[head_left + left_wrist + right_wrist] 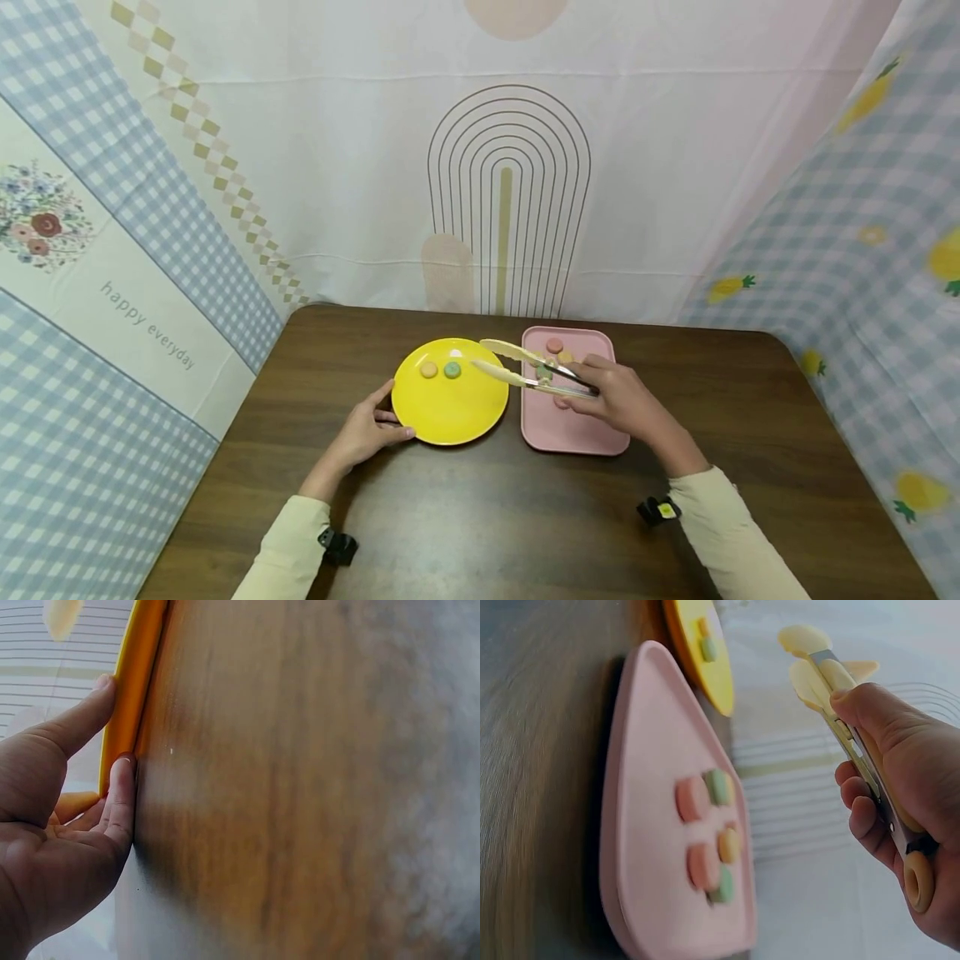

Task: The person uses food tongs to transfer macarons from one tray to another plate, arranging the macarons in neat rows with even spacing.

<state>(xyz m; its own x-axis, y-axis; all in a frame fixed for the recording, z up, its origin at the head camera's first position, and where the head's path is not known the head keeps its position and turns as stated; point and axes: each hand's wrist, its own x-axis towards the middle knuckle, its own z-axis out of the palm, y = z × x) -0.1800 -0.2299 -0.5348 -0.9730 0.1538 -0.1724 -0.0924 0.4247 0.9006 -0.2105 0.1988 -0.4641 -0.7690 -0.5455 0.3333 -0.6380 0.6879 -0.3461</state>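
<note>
My right hand (617,398) holds a pair of tongs (855,742) with cream tips and metal arms. Their tips are spread, with nothing visible between them, above the right edge of a yellow plate (450,417). On that plate are a yellow macaron (428,369) and a green macaron (452,370). My left hand (367,432) grips the plate's left rim; in the left wrist view the thumb and fingers meet the rim. Below the tongs lies a pink tray (573,437) with several pink, green and yellow macarons, such as a pink macaron (703,866); the tongs partly hide them in the head view.
Plate and tray stand side by side on a dark wooden table (480,517), with a narrow gap between them. Behind the table hangs a patterned white cloth (337,167). Checked cloths flank both sides.
</note>
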